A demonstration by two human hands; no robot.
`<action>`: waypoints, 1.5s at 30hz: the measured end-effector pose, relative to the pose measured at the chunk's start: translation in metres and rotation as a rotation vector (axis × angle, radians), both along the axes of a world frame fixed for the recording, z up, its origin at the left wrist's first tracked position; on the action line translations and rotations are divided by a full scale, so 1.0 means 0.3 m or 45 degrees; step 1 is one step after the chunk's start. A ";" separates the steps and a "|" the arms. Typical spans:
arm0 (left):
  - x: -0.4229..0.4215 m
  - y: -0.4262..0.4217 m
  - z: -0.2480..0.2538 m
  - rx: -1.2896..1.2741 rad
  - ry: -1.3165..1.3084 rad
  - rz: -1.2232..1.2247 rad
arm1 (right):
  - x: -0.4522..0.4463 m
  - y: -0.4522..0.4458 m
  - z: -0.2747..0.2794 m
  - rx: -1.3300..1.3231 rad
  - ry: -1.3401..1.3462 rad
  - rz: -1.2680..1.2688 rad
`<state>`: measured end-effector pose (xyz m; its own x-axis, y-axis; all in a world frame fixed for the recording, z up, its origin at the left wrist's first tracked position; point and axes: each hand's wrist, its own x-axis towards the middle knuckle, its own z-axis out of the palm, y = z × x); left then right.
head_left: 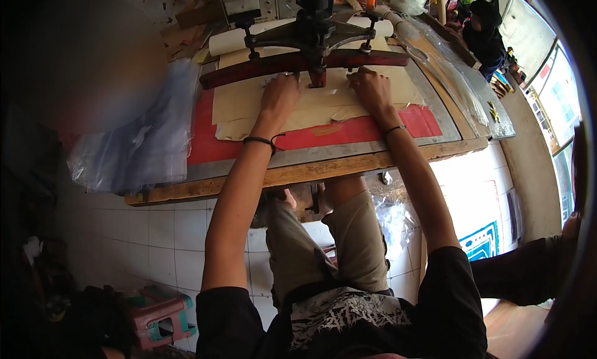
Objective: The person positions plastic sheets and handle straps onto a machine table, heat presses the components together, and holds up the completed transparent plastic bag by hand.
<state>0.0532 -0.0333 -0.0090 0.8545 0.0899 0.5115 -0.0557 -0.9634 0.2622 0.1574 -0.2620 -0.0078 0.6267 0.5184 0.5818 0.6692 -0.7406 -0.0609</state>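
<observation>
Both my hands reach forward over a table with tan sheets (249,104) lying on a red sheet (420,121). My left hand (283,91) is closed near the front of a dark red curved bar (255,70), its fingertips partly hidden. On the other side of the bar's middle, my right hand (372,88) has curled fingers close to the bar's lower edge. What either hand holds is too small to make out. Above the bar stands a black metal press frame (317,32) with screw knobs. A red block (318,78) hangs between my hands.
Clear plastic sheets (137,135) hang over the table's left side. More plastic strips (457,88) lie at the right. The wooden table edge (311,172) runs before my legs. Another person (485,38) is at the upper right. A pink and green stool (165,315) stands lower left.
</observation>
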 end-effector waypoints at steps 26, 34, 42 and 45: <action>0.000 0.031 -0.006 0.055 0.030 0.187 | 0.008 -0.009 -0.008 0.067 -0.075 0.069; -0.017 0.008 0.000 0.130 0.032 0.231 | 0.009 -0.010 -0.008 0.128 0.004 0.099; -0.109 0.076 0.043 -0.127 0.063 -0.142 | -0.001 -0.056 0.011 0.262 0.207 0.305; -0.154 0.123 0.103 -0.248 0.198 -0.184 | -0.025 -0.073 0.036 0.311 0.257 0.352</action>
